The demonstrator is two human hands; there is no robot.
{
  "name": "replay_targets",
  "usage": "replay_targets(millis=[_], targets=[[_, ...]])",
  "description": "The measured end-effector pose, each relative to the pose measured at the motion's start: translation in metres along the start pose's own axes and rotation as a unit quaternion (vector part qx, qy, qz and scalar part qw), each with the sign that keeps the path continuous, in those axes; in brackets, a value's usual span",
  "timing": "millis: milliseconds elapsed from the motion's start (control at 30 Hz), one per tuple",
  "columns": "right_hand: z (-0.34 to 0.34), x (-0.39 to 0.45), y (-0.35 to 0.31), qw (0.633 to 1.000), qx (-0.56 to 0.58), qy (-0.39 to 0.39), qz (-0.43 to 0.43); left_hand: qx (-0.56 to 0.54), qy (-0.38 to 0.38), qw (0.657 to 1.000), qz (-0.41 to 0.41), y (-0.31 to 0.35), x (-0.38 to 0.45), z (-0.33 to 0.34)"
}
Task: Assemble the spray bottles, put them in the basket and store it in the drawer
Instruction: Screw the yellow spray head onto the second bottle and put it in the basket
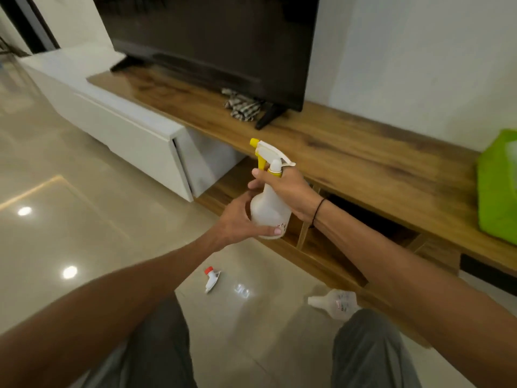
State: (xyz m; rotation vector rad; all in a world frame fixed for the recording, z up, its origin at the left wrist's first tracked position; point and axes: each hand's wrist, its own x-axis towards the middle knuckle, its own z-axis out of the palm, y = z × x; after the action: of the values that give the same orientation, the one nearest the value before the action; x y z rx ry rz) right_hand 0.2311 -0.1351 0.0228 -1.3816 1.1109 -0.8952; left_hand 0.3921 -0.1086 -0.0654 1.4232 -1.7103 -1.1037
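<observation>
Gripping the spray bottle (269, 208): left hand (237, 222) underneath, right hand (288, 189) round its neck.

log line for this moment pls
left hand grips white plastic bottle | right hand grips yellow-nozzle sprayer neck | red-nozzle sprayer, second bottle on floor

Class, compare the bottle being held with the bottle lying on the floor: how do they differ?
The held bottle stands upright between the left hand and right hand; the floor bottle lies on its side. The held bottle carries a yellow spray head; the floor bottle's neck is bare. Both are white plastic.
</observation>
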Motion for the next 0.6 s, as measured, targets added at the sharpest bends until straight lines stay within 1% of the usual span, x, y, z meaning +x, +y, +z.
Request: replay_targets(millis=[67,133,300,467,600], targets=[[-0.017,-0.006,-0.025,0.999,-0.018,-0.003,-0.026,-0.01,0.02,1.0,0.006,0.027,0.003,0.002],[-0.035,-0.012,-0.049,0.998,-0.025,0.005,-0.055,-0.007,0.025,0.999,0.027,0.053,0.011,0.005],[-0.088,-0.029,-0.092,0.989,-0.046,0.085,-0.107,-0.002,0.014,0.995,0.095,0.123,0.036,0.019],[-0.155,-0.054,-0.123,0.983,-0.048,0.126,-0.126,-0.009,0.004,0.991,0.136,0.186,0.06,0.062],[-0.215,-0.082,-0.145,0.974,-0.045,0.172,-0.139,-0.04,-0.014,0.986,0.161,0.238,0.079,0.109]])
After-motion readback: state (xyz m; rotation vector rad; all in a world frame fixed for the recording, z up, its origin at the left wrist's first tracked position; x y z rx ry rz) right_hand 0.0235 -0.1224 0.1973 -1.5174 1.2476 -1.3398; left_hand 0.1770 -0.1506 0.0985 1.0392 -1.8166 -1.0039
